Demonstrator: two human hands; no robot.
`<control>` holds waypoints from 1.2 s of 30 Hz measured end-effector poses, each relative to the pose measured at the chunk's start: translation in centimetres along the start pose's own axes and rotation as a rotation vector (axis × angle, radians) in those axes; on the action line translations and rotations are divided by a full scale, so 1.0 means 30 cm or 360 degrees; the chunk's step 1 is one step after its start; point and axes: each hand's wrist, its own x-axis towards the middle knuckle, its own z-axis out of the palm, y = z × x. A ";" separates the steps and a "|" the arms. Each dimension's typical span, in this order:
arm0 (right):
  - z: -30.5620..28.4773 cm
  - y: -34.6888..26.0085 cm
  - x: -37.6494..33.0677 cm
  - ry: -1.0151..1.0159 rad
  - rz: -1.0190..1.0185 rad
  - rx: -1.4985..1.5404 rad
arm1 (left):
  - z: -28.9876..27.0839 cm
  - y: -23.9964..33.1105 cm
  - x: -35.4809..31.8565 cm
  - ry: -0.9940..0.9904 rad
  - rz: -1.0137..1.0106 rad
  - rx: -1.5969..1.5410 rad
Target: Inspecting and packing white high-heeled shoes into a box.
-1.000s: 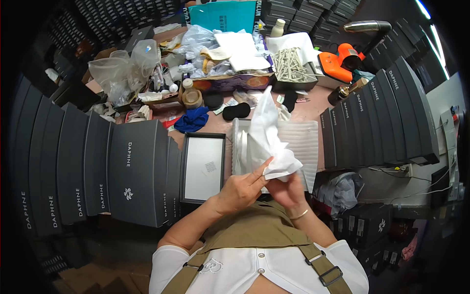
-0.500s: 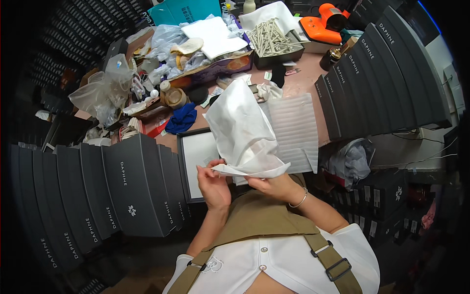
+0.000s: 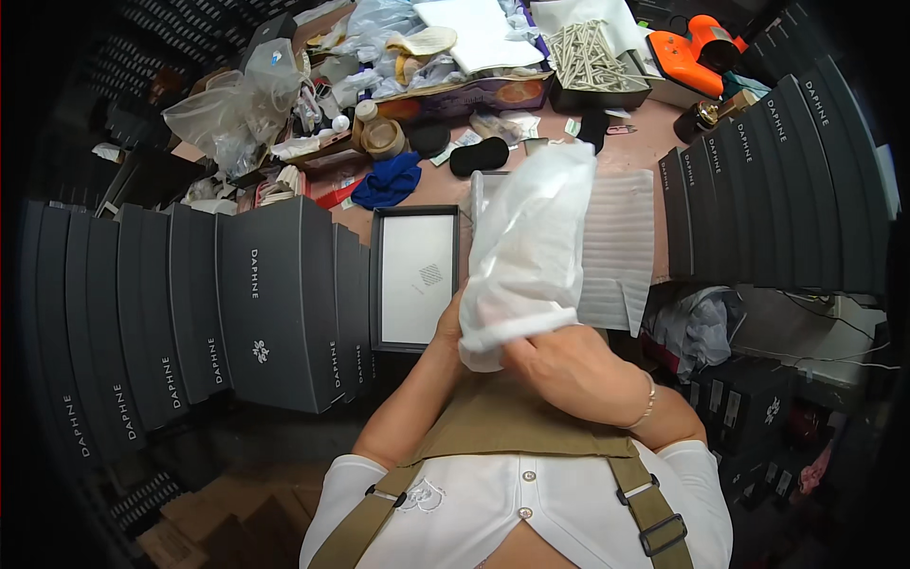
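The soft white translucent plastic bag, which a second ago was a crumpled bunch pinched up between the two hands, and half a second ago had been shaken out broad and slack, is now drawn into a long, smooth sleeve held upright in front of the person's chest, above the near edge of the bench. The right hand has closed round its lower, open end, the fingers clenched on the gathered mouth; the left hand sits mostly behind the bag with its fingers pressed against the bag's side, though how firmly it grips cannot be told. The straightening suggests the bag is now opened out and ready to take something. Just to the left, lying flat on the bench, is the open black shallow box with a white lining, unchanged in place; to the right lies the ribbed white foam sheet, partly covered by the bag. Rows of dark grey upright boxes flank both sides, and clutter fills the far end.
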 end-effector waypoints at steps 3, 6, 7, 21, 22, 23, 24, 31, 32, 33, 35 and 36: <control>-0.121 -0.005 0.029 0.0243 -0.0129 0.0081 | 0.060 0.029 -0.007 -0.0023 -0.0168 -0.0236; -0.168 0.033 0.044 0.0453 -0.0235 0.0067 | 0.118 -0.001 0.001 -0.0016 -0.0071 -0.0205; -0.198 0.043 0.034 0.0358 -0.0143 -0.0031 | 0.130 -0.014 0.006 0.0041 -0.0038 -0.0237; 0.085 0.176 -0.012 0.0516 0.0565 0.0886 | -0.035 -0.027 -0.105 0.0466 -0.0081 -0.0081; 0.096 0.170 -0.013 0.0548 0.0578 0.0966 | -0.012 -0.028 -0.131 0.0544 -0.0049 -0.0057; 0.113 0.166 -0.013 0.0474 0.0583 0.1097 | -0.005 -0.028 -0.155 0.0559 -0.0012 -0.0041; 0.133 0.162 -0.010 0.0399 0.0579 0.1233 | -0.011 -0.029 -0.168 0.0531 -0.0007 -0.0079; 0.173 0.069 0.052 0.0225 0.0569 0.1492 | -0.047 -0.072 -0.202 0.0546 -0.0120 0.0164; 0.168 0.068 0.057 0.0251 0.0529 0.1346 | -0.128 -0.108 -0.201 0.0178 -0.0185 -0.0626; 0.178 0.086 0.059 0.0403 0.0378 0.1207 | -0.126 -0.115 -0.194 0.0278 -0.0231 -0.0580; 0.164 0.090 0.069 0.0388 0.0355 0.1174 | -0.124 -0.122 -0.187 0.0315 -0.0269 -0.0414; 0.155 0.087 0.075 0.0386 0.0342 0.1154 | -0.125 -0.118 -0.188 0.0250 -0.0260 -0.0291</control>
